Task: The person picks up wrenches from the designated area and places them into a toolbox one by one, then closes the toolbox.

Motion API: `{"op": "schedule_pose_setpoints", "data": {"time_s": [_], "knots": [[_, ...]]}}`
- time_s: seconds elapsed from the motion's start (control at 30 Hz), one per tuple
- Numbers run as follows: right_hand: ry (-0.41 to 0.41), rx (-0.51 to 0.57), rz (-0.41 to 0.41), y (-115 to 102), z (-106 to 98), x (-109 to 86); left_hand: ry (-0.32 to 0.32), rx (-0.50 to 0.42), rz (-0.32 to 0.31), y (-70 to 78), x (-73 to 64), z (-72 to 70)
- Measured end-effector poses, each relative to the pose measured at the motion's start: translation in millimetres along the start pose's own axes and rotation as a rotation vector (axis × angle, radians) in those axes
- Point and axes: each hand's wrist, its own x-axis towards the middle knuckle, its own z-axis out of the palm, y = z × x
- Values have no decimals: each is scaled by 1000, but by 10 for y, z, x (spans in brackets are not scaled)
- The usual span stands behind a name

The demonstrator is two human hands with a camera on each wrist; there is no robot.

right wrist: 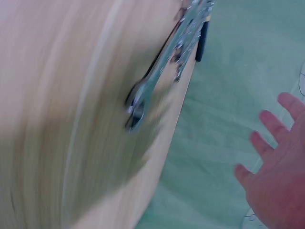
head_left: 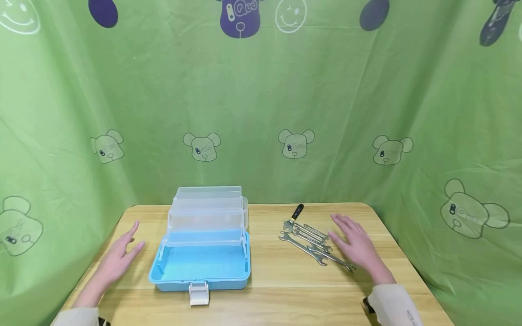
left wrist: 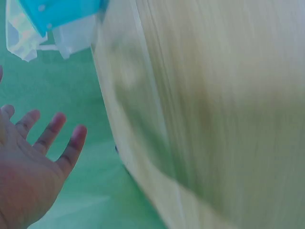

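A blue toolbox [head_left: 200,284] stands on the left half of the table with its tiered clear trays [head_left: 208,206] folded up at the back and its white latch [head_left: 199,294] hanging down in front. To the left of the box, my left hand [head_left: 114,260] is held with fingers spread, touching nothing. Right of centre lies a loose group of metal wrenches [head_left: 303,248], with a black-handled adjustable wrench [head_left: 298,212] at their far end. My right hand [head_left: 359,246] hovers just right of them, fingers extended and holding nothing; the right wrist view shows it apart from the wrenches.
The wooden table [head_left: 269,299] has rounded far corners. A green curtain [head_left: 261,99] printed with bear heads surrounds it at the back and both sides, close to the table's edges.
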Motion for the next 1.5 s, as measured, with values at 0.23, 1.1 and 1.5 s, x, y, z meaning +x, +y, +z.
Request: {"op": "schedule_pose_setpoints", "data": {"time_s": [0.23, 1.1, 1.5], "knots": [[-42, 243, 88, 62, 25, 51, -109, -318, -47, 111, 3, 152], [-196, 303, 195, 356, 367, 241, -108, -435, -86, 228, 27, 560], [-180, 250, 186, 387, 422, 318, -49, -398, -110, 268, 94, 593]]}}
